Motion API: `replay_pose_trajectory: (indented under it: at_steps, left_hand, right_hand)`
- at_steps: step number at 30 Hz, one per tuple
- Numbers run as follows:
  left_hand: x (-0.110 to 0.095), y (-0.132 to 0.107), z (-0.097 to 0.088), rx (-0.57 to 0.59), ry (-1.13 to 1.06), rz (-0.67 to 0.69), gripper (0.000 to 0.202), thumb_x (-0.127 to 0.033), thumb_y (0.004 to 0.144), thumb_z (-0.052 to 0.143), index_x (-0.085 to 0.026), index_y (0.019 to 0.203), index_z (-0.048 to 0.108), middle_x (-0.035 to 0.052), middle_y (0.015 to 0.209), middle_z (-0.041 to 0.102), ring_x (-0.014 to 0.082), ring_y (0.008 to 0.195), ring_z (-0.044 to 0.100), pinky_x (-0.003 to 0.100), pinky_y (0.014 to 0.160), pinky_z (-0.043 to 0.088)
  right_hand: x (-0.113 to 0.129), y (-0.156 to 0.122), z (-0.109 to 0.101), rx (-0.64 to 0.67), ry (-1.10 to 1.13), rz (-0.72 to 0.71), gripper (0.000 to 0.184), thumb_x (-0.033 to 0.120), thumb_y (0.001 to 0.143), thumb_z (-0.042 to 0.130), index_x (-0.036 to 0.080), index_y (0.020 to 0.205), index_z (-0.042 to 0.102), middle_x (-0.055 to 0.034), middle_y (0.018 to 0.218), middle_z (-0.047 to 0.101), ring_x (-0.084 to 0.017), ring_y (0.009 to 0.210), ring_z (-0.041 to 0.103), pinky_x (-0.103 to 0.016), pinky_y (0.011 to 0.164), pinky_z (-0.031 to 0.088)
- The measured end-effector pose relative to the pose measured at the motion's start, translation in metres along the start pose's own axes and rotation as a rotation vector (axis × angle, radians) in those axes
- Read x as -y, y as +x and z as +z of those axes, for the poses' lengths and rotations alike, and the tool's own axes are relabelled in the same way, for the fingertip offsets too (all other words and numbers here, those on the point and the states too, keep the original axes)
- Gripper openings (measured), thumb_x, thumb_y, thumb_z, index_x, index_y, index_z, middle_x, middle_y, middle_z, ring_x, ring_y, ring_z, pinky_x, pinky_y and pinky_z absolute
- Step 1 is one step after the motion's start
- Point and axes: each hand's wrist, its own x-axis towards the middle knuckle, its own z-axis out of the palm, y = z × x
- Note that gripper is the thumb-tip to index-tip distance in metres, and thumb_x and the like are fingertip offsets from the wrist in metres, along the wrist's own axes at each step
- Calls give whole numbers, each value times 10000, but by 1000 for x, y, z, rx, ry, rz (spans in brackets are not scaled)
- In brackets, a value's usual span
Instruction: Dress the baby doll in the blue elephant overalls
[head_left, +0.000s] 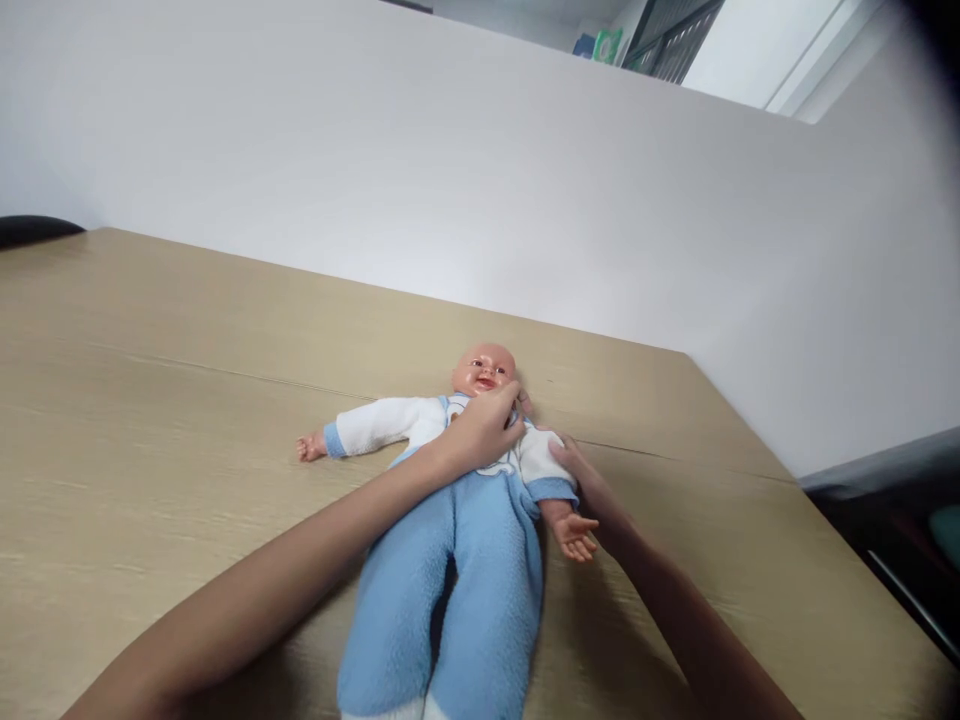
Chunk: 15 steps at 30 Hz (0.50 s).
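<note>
A baby doll (487, 530) in a white and light-blue fleece outfit lies on its back, head away from me. My left hand (491, 425) reaches across its chest, with curled fingers gripping the doll near the collar and shoulder just below the chin. The fingertips are partly hidden. My right hand (576, 468) is at the doll's sleeved arm on the right, thumb against the white sleeve (546, 455). Its other fingers are out of sight behind that arm. The doll's other arm (375, 425) stretches out to the left, and its feet are cut off by the lower picture edge.
Beneath the doll is a light wooden table (187, 400) with a seam across it. A white partition (337, 150) rises behind the far edge. Dark objects stand beyond the table at the right (892, 500), and a black curved shape (37, 230) shows at the far left.
</note>
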Motion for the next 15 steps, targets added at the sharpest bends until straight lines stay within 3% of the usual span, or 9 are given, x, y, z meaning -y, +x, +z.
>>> replay_pose_trajectory:
  at_steps: [3, 5, 7, 8, 11, 15]
  left_hand:
    - [2, -2, 2, -7, 11, 24, 189, -46, 865, 590, -182, 995, 568, 38, 923, 676, 179, 737, 592, 299, 698, 420]
    - [2, -2, 2, -7, 11, 22, 176, -62, 879, 592, -185, 1002, 566, 34, 922, 677, 176, 725, 591, 297, 693, 418]
    - [1, -2, 2, -3, 9, 14, 156, -79, 886, 595, -187, 996, 565, 28, 901, 672, 173, 706, 587, 298, 681, 410]
    - [1, -2, 1, 0, 8, 10, 144, -88, 889, 597, -188, 988, 566, 24, 888, 668, 173, 699, 586, 298, 676, 406]
    - [0, -2, 1, 5, 2, 1, 114, -109, 895, 593, -191, 972, 569, 13, 848, 651, 172, 684, 585, 297, 659, 394]
    - [-1, -1, 0, 8, -12, 2, 110, -109, 890, 589, -188, 965, 574, -8, 793, 620, 160, 643, 571, 292, 629, 367]
  right_hand:
    - [20, -34, -9, 60, -23, 101, 813, 607, 766, 844, 293, 1454, 545, -104, 1472, 642, -320, 1296, 644, -429, 1077, 554]
    - [29, -49, -19, 110, -65, 184, 935, 549, 773, 857, 345, 1562, 401, -105, 1491, 617, -265, 1028, 737, -378, 830, 627]
    - [32, -54, -33, 97, -127, 219, 874, 561, 769, 842, 328, 1521, 463, -107, 1375, 677, -187, 729, 692, -323, 606, 575]
    - [30, -54, -42, 60, -164, 202, 790, 574, 762, 834, 294, 1444, 551, -102, 1282, 712, -162, 659, 646, -309, 569, 544]
    - [15, -50, -68, -94, -253, 81, 586, 583, 722, 829, 213, 1160, 706, -88, 1031, 748, -189, 706, 635, -321, 631, 545]
    - [-4, -49, -78, -167, -271, 35, 576, 628, 723, 805, 210, 1103, 690, -113, 1028, 760, -283, 923, 701, -385, 799, 578]
